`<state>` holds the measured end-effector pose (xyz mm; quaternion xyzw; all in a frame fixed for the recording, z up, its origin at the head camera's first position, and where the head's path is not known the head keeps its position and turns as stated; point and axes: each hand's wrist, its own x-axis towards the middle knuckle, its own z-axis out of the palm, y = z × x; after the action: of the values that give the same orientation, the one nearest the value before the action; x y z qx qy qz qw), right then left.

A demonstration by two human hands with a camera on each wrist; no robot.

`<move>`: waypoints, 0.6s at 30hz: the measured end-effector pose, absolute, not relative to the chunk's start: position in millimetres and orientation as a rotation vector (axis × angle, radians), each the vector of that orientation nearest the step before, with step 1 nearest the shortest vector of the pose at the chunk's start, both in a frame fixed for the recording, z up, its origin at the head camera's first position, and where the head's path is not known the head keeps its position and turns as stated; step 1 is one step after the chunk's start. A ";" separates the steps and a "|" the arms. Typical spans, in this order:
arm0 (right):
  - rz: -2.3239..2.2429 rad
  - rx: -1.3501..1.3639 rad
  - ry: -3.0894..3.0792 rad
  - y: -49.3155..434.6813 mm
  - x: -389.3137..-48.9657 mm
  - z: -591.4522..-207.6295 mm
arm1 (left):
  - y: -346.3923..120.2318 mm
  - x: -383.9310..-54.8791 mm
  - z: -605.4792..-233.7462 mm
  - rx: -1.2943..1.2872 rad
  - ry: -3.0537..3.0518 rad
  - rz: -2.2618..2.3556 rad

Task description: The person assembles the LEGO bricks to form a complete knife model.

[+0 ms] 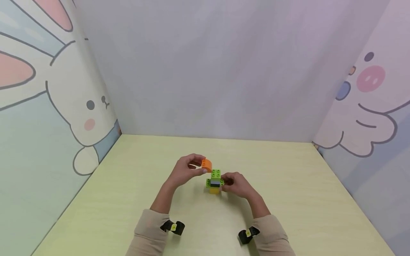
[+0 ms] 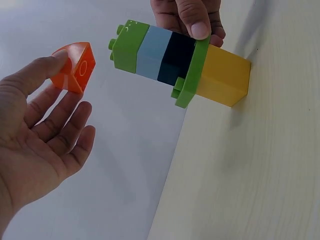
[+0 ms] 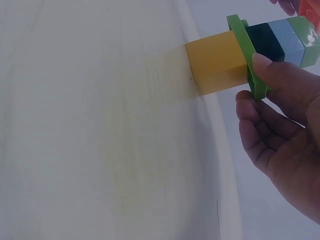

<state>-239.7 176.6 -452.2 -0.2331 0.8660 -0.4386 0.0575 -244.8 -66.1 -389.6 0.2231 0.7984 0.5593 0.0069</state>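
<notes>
An orange toy brick (image 1: 206,165) with one curved side is pinched between the thumb and fingers of my left hand (image 1: 187,170). It hangs in the air just above and left of a brick stack (image 2: 172,55), apart from it. Upright on the table, the stack has a yellow block (image 3: 218,62) at the bottom, then a wider flat green plate (image 2: 194,75), a black brick, a light blue brick and a green studded brick (image 1: 216,173) on top. My right hand (image 1: 237,184) pinches the right end of the green plate between thumb and fingers.
The pale wood-look table (image 1: 144,160) reaches back to a light grey wall (image 1: 217,71). Side panels show a cartoon bunny (image 1: 77,96) at left and a pink-nosed animal (image 1: 368,103) at right. A black band (image 1: 173,227) sits on each wrist.
</notes>
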 end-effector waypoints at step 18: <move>-1.429 -0.691 2.549 173.6 -232.3 -436.3 | -44.3 -240.5 -400.3 0.755 2.453 1.771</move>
<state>-232.3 173.6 -436.3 -0.2295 0.8469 -0.4746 0.0694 -240.5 -44.3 -400.3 0.2421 0.7866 0.5679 0.0117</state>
